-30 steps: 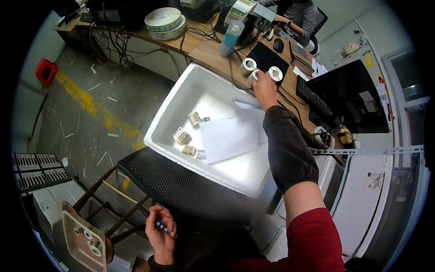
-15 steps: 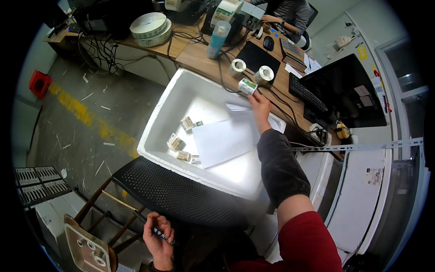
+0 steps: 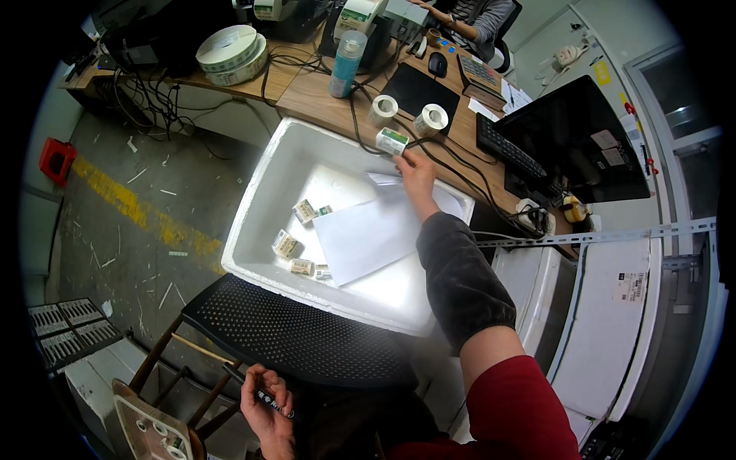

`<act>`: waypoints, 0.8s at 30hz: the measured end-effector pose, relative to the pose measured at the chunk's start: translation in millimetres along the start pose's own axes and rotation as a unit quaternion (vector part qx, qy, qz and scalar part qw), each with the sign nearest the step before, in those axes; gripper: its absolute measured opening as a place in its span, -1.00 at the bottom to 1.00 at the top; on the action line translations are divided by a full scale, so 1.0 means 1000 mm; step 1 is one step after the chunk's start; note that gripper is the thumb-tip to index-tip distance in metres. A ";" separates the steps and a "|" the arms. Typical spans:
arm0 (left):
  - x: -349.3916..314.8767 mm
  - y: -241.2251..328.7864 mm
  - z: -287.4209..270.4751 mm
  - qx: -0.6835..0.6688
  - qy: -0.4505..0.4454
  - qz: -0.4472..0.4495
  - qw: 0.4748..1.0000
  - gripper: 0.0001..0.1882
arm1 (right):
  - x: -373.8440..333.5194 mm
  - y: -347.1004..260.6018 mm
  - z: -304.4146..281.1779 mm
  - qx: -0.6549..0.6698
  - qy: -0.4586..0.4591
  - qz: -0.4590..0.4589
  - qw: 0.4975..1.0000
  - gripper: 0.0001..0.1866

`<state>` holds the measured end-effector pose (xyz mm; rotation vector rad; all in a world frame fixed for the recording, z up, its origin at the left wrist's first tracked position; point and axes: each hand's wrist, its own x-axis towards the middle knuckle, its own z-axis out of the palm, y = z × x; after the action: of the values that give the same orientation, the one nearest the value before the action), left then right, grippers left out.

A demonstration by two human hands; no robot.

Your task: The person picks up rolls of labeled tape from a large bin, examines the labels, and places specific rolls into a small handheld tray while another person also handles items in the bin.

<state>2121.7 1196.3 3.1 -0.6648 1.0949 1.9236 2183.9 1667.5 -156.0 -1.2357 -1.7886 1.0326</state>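
My left hand (image 3: 266, 408) is closed around a black marker pen (image 3: 270, 400) at the lower edge of the view. My right hand (image 3: 418, 181) reaches over the white foam box (image 3: 249, 207), its fingertips closed on the lower edge of a roll of labels (image 3: 392, 141) with green print. That roll is at the desk's near edge, just in front of two more label rolls, one on the left (image 3: 383, 110) and one on the right (image 3: 431, 119). Inside the box lie a white sheet of paper (image 3: 368, 239) and several small label rolls (image 3: 287, 245).
A black perforated chair (image 3: 299, 337) stands against the box's near side. On the wooden desk (image 3: 307, 100) are a spray can (image 3: 348, 64), cables, a keyboard (image 3: 517, 157) and a monitor (image 3: 575, 146). A co-worker (image 3: 475, 27) sits at the far side. Scraps litter the floor (image 3: 142, 253).
The whole scene has shifted slightly left in view. My right hand has moved the held label roll a little left relative to the two behind it. My left hand still holds the marker pen.
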 end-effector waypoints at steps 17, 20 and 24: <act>0.018 -0.012 -0.010 0.005 0.023 -0.010 1.000 -0.76 | 0.000 -0.003 0.001 0.001 0.006 -0.001 1.000 -0.74; 0.022 -0.015 -0.014 0.019 0.017 0.001 1.000 -0.76 | 0.000 -0.003 0.001 0.010 0.006 0.007 1.000 -0.74; 0.026 -0.018 -0.020 0.027 0.007 0.019 0.999 -0.77 | -0.001 -0.008 0.003 0.010 0.005 0.028 1.000 -0.73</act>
<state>2123.5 1194.2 -34.2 -0.6331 1.1723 1.9175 2178.6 1664.5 -150.2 -1.2826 -1.7409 1.0700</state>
